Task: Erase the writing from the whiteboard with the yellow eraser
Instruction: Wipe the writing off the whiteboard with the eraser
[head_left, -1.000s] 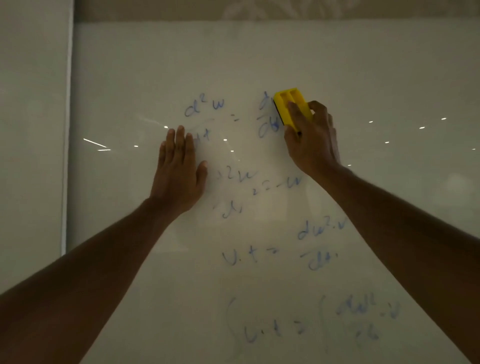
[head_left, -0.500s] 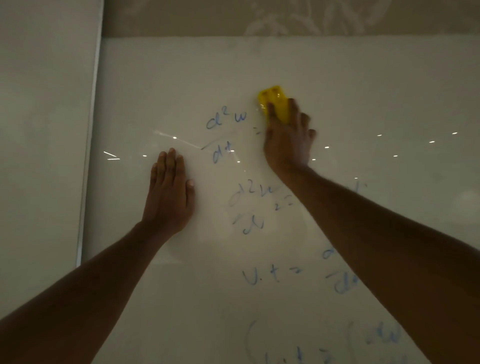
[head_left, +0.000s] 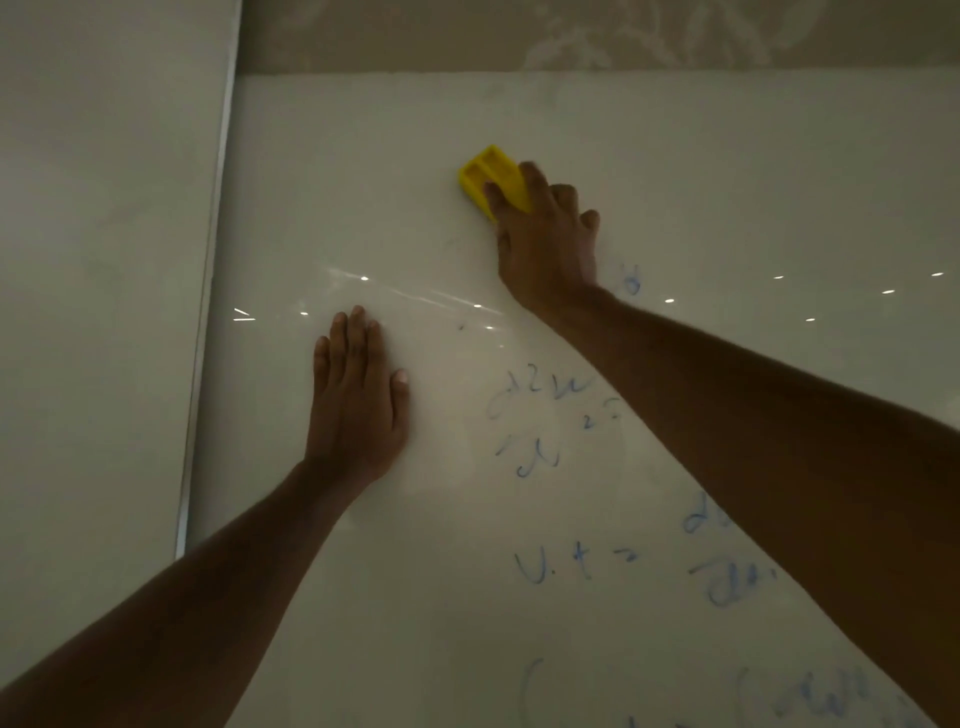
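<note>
The whiteboard (head_left: 727, 171) fills most of the view, glossy with small light reflections. My right hand (head_left: 545, 244) presses the yellow eraser (head_left: 491, 179) against the board's upper middle, fingers over its lower half. My left hand (head_left: 358, 395) lies flat on the board to the lower left, fingers together, holding nothing. Blue handwritten formulas (head_left: 545, 415) remain below and right of my right hand, partly hidden by my right forearm. More blue lines (head_left: 571, 569) run toward the bottom edge. The patch between the two hands shows no writing.
The board's metal left edge (head_left: 208, 332) runs down beside a plain wall panel (head_left: 98, 260). Patterned wall (head_left: 571, 31) shows above the board's top edge.
My right hand swept the eraser left and up across the top formula, and that blue writing is gone. My left hand stays flat on the board.
</note>
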